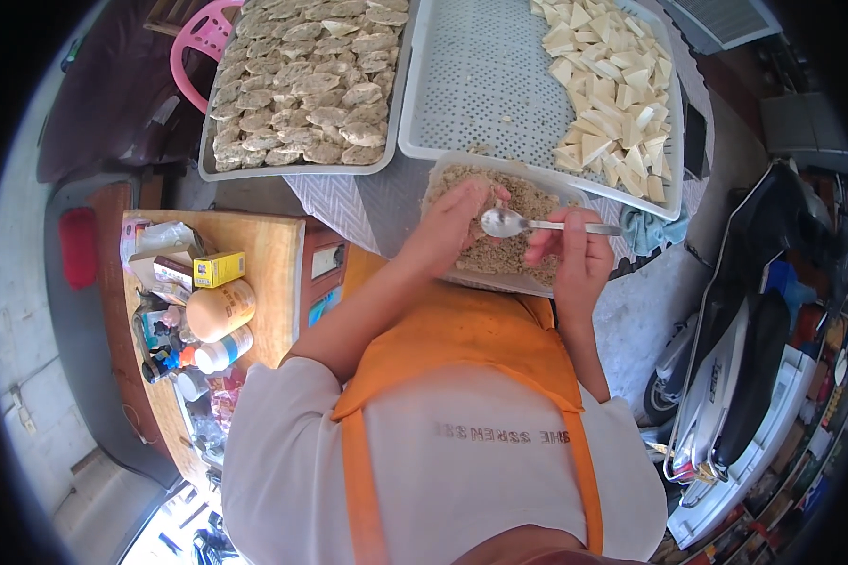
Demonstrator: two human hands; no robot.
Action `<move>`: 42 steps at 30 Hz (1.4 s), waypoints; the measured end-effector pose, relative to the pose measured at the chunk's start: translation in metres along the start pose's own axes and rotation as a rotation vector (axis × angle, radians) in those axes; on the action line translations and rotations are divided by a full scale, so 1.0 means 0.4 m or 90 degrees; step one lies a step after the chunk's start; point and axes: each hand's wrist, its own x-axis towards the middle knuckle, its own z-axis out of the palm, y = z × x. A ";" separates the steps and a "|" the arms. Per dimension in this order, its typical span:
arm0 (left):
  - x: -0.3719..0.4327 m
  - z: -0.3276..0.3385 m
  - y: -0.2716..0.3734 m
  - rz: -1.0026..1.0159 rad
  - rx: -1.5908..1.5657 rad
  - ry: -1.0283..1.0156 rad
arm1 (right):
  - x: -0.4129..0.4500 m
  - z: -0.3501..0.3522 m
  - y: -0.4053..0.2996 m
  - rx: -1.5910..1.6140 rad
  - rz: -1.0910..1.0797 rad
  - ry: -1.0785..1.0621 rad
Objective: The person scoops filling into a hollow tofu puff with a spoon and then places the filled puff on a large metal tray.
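My right hand (574, 247) grips a metal spoon (507, 222) by its handle, the bowl pointing left. Just past the spoon's bowl, my left hand (459, 212) is curled over a clear plastic tub (498, 281); its palm is turned from view, so whatever it may hold is hidden. Crumbly brown-grey filling (498, 254) fills much of the tub beneath both hands. Beyond it, a white perforated plastic tray (473, 78) carries a heap of pale triangular pieces (611, 92), apparently tofu, along its right side. Closely packed rows of filling-covered pieces (311, 85) cover a second tray (293, 170) on the left.
A patterned cloth (339, 205) covers the table. To the left, a wooden cabinet (272, 244) bears a yellow box (219, 269), bottles and small goods. A pink plastic stool (201, 46) is behind the left tray. On the right stands a motor scooter (721, 367); a teal rag (654, 229) hangs nearby.
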 end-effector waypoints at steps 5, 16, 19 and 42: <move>0.021 -0.014 -0.019 -0.023 -0.081 0.013 | 0.004 0.017 0.027 -0.235 -0.122 -0.102; -0.001 -0.022 -0.011 0.069 0.056 -0.061 | 0.024 -0.049 0.039 -0.133 -0.049 -0.003; -0.018 -0.006 0.022 -0.036 -0.017 -0.050 | 0.021 -0.030 0.050 -0.192 -0.036 -0.038; 0.069 -0.072 -0.054 0.345 0.575 0.014 | 0.035 -0.040 0.039 -0.279 -0.135 -0.046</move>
